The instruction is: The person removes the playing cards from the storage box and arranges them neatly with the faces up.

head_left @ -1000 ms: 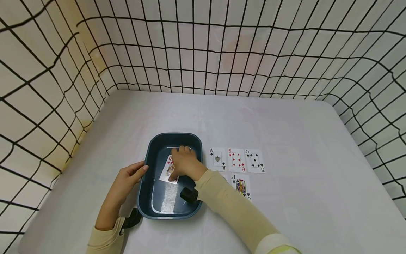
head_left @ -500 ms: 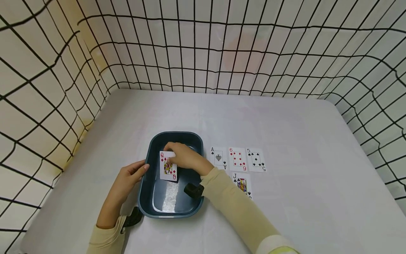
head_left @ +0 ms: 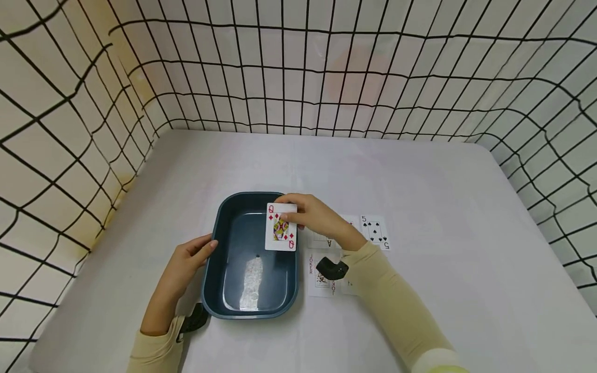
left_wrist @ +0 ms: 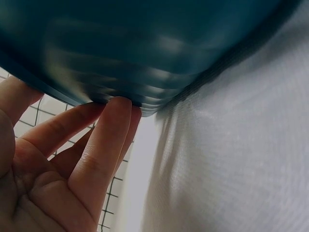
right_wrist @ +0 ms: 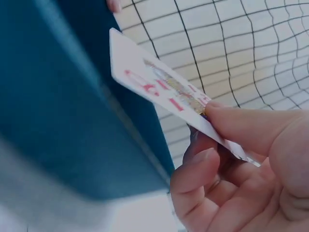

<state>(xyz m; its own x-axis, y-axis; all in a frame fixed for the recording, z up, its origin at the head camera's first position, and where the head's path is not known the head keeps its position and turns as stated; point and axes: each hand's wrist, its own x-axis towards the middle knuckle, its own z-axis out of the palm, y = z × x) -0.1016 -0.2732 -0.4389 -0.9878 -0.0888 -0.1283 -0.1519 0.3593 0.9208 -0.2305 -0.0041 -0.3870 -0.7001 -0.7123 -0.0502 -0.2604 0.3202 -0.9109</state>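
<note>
From close by, the right hand (right_wrist: 246, 164) fills the lower right corner and pinches a playing card (right_wrist: 166, 94) by its near end, thumb on the printed face and fingers (right_wrist: 193, 179) curled under it. The card tilts up to the left and shows red marks and a coloured figure. Just beside it, on the left, stands the dark blue wall of a tub (right_wrist: 58, 106), blurred. Behind them hangs a pale net with black grid lines (right_wrist: 231, 43).

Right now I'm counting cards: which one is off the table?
The queen of diamonds, pinched by the right hand above the blue tray; the others lie flat on the table.
</note>
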